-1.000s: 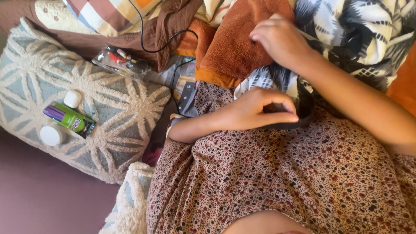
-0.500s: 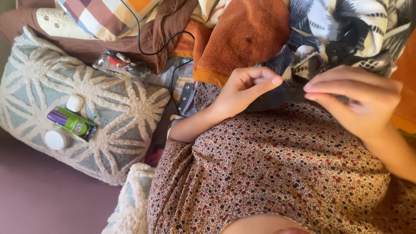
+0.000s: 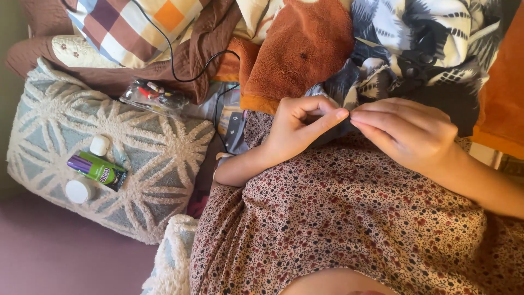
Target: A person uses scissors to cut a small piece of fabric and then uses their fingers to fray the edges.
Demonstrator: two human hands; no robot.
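Grip: left hand (image 3: 297,128) and right hand (image 3: 406,134) fingertips pinched together, content indiscernible; rust towel (image 3: 305,46), patterned cloth (image 3: 415,38) behind.

Two hands (image 3: 349,131), two white caps (image 3: 99,145).

The dark patterned cloth (image 3: 382,82) lies bunched in folds above the lap, printed with grey-black and white leaf shapes. Its near edge, dark and crumpled, hangs down to where the two hands meet. The left hand (image 3: 297,128) is curled, its thumb and forefinger pinched together just at that edge. The right hand (image 3: 406,131) lies palm down, its fingertips (image 3: 357,117) pressed tip to tip against those of the left. Whatever is pinched between them is too small to make out. The cloth's left side rests against a rust-orange towel (image 3: 305,49).
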